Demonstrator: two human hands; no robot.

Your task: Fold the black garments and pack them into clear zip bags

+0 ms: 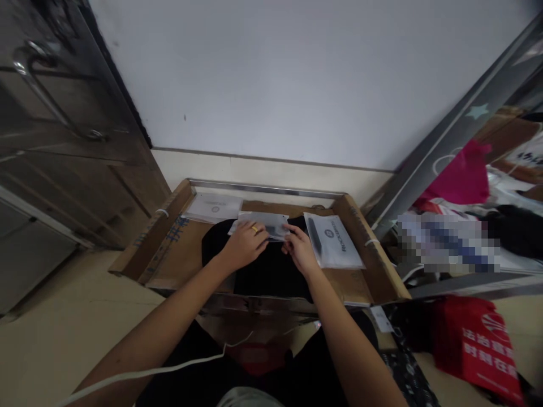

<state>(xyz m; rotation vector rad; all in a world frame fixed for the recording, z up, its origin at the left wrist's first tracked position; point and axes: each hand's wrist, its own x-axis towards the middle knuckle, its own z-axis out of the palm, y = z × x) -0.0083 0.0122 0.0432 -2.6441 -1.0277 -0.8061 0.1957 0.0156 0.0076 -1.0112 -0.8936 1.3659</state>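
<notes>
A translucent plastic bag [268, 219] lies across the middle of the cardboard tray, with something dark showing through it. My left hand [247, 244] has its fingers curled over the bag's left part; a ring is on one finger. At the bag's right end, my right hand [300, 249] pinches the edge between thumb and fingers. Beneath both hands lies a black cloth-like item [271, 276], partly covered by them. A second plastic bag [335, 242] with dark lettering and a dark strip is at the right. Another pale printed bag [212, 208] is at the back left.
The shallow cardboard tray [178, 257] has raised side walls and stands before a white wall [271, 85]. A door with a metal handle [55, 104] is on the left. A grey metal post [449, 130] and a red bag [483, 345] are on the right. A white cable [169, 368] crosses below.
</notes>
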